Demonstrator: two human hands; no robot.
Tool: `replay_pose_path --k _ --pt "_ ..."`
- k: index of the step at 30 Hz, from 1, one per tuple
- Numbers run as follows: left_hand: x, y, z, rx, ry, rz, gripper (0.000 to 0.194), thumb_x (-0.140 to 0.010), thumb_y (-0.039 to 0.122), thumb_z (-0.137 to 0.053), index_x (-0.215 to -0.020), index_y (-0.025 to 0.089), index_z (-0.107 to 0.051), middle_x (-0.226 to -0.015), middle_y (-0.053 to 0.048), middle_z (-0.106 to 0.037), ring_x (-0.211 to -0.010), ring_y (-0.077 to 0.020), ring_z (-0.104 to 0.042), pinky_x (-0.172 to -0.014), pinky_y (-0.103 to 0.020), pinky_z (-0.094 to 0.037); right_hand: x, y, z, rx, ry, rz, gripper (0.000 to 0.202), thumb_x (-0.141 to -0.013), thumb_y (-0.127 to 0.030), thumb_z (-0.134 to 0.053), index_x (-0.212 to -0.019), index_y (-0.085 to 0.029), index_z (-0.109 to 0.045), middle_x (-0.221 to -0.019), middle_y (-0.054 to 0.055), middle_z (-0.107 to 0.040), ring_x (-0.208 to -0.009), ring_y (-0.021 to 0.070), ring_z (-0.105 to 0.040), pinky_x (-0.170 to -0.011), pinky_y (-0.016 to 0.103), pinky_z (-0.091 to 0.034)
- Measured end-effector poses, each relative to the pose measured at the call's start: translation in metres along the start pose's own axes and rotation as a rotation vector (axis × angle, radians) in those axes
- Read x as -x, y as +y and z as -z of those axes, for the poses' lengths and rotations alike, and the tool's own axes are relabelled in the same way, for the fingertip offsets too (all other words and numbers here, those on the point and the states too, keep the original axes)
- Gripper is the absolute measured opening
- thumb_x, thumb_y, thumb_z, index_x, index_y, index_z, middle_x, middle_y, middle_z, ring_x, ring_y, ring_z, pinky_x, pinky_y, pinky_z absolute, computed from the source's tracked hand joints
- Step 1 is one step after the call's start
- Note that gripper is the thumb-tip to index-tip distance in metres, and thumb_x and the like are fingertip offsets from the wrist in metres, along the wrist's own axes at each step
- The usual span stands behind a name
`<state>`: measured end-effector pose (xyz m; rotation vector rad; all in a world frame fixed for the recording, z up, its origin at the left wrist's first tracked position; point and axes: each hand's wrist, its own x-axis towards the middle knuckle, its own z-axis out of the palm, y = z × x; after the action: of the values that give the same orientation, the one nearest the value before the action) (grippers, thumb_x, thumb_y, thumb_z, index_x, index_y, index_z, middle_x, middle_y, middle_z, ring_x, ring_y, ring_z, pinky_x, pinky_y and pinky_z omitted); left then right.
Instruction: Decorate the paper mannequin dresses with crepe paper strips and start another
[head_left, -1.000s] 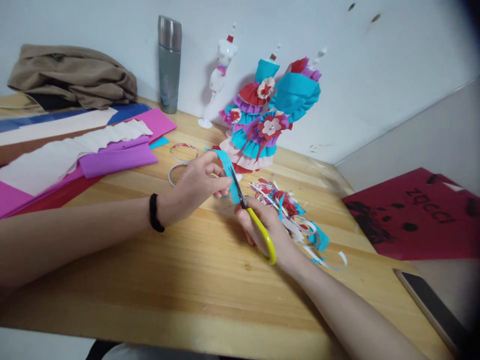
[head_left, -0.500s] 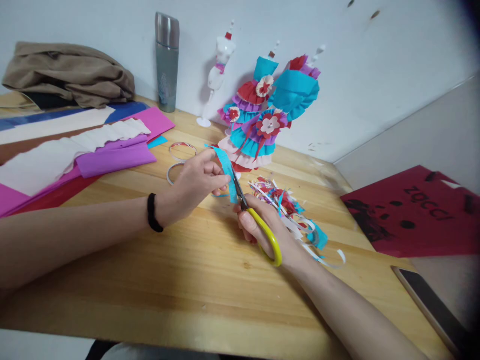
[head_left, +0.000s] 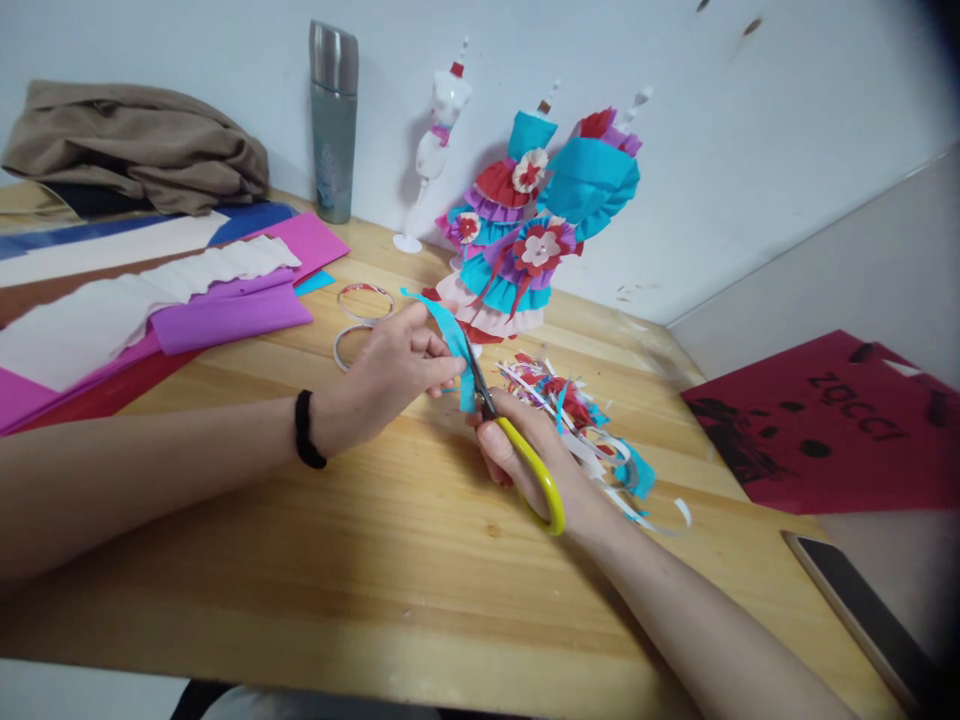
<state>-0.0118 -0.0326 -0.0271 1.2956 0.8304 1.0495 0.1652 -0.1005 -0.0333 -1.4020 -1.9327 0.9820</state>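
My left hand (head_left: 401,365) pinches a narrow blue crepe paper strip (head_left: 450,330), whose far end curls out above the fingers. In my right hand (head_left: 521,440) is a pair of scissors (head_left: 534,470) with yellow handles, its blades pointing up and away along the strip's right side. The blades look nearly closed against the paper; whether they are cutting through it I cannot tell. Behind the hands stands a small mannequin in a layered paper dress (head_left: 540,250), with a second dressed mannequin (head_left: 501,185) and a bare white mannequin (head_left: 442,130) to its left.
Colourful paper sheets (head_left: 232,315) lie stacked at left, below a brown cloth (head_left: 142,140). A flask (head_left: 334,130) stands against the wall. Two tape rolls (head_left: 364,300) lie left of centre. Paper scraps (head_left: 574,400) are heaped right of the scissors. A phone (head_left: 855,610) lies at right near a red bag (head_left: 832,430).
The blue strip's far end has shifted left and hangs more loosely over my left fingers. My left thumb has moved slightly right and down along the strip. The scissors stay nearly in place.
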Motion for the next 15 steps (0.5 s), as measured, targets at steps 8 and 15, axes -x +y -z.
replay_pose_path --k 8,15 --pt "-0.0008 -0.0002 0.0002 0.019 -0.033 -0.045 0.021 -0.074 0.003 -0.064 -0.087 0.018 -0.055 -0.057 0.008 -0.060 -0.051 -0.0082 -0.059 -0.050 -0.018 -0.045 0.0010 -0.0001 0.0004 -0.003 -0.010 0.013 0.050 -0.092 -0.071 -0.050 -0.078 -0.024 -0.039 -0.064 -0.003 -0.042 -0.059 0.0146 -0.040 -0.052 0.028 -0.031" --pt "-0.0006 -0.0020 0.0009 0.021 -0.038 -0.064 0.020 -0.076 0.003 -0.063 -0.085 0.017 -0.053 -0.058 0.006 -0.060 -0.054 -0.0094 -0.059 -0.051 -0.019 -0.046 0.0002 -0.0008 0.0009 0.016 0.002 0.030 0.053 -0.091 -0.075 -0.047 -0.076 -0.025 -0.037 -0.064 -0.002 -0.042 -0.060 0.0154 -0.041 -0.052 0.029 -0.032"
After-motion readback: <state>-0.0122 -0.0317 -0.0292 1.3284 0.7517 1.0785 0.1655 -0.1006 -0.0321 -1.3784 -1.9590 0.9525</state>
